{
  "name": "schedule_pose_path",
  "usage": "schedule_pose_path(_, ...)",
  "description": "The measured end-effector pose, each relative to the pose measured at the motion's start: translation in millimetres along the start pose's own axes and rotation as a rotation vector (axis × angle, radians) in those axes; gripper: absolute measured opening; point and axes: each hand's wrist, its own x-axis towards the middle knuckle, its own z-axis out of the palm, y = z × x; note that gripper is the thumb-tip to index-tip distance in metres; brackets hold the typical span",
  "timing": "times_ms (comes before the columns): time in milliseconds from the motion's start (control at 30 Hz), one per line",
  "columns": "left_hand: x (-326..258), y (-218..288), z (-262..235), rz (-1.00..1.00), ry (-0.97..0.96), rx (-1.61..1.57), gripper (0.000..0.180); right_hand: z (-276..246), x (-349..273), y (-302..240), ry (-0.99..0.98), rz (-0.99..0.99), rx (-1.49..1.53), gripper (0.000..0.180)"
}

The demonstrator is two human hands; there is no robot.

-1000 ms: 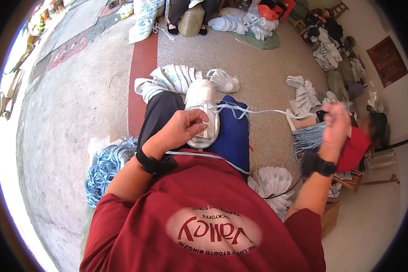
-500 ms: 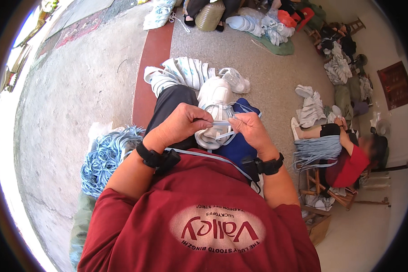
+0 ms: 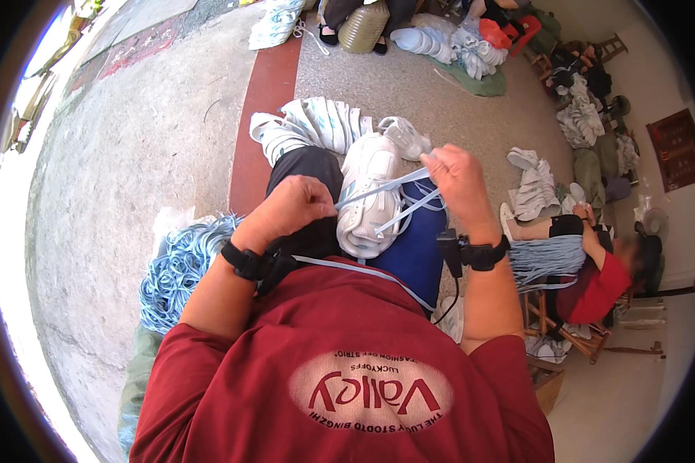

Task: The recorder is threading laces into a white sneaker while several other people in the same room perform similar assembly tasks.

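A white sneaker (image 3: 372, 163) rests between my legs, its heel opening toward me. My left hand (image 3: 295, 204) is closed in a pinch at the shoe's left side, gripping a pale blue shoelace (image 3: 394, 184). From there the lace runs taut across the shoe to my right hand (image 3: 457, 181), which is also pinched on it, raised to the right. A second strand slants from my right hand down to the shoe's opening. Looser loops hang at the shoe's right side, over blue cloth (image 3: 418, 231) on my lap.
A heap of pale blue laces (image 3: 181, 270) lies to my left. Beyond my knees are a row of white shoe uppers (image 3: 328, 123) and another white shoe (image 3: 404, 137). At the right, a seated person (image 3: 594, 274) has a bundle of laces (image 3: 548, 258) across the lap. More shoe piles stand farther off.
My right hand has moved up and to the right, drawing the lace out. My left hand has shifted left, so the hands are now well apart. The sneaker stays between my legs.
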Motion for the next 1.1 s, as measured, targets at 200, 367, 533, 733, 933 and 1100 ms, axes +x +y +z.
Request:
schedule_pose_path(200, -5, -16, -81, 0.196, 0.921, -1.257, 0.021, -83, -8, 30, 0.668, 0.093, -0.242, 0.029)
schedule_pose_path(367, -7, -47, -62, 0.028, 0.885, -1.518, 0.020, -113, -45, 70, 0.726, 0.087, -0.569, 0.027)
schedule_pose_path(533, 23, -22, -8, -0.240, 0.544, -1.403, 0.013, -104, -50, 67, 0.539, 0.095, -0.438, 0.023)
schedule_pose_path(733, 40, -7, 44, -0.421, -0.013, -0.804, 0.009, 60, -50, 12, 0.023, -0.168, -0.005, 0.011)
schedule_pose_path(933, 72, -33, 48, -0.292, 0.091, -0.223, 0.016, 103, -38, 17, -0.044, -0.121, -0.172, 0.020)
schedule_pose_path(1100, 95, -49, 55, 0.136, 0.561, -0.013, 0.019, 109, -39, 23, -0.030, 0.016, -0.107, 0.022)
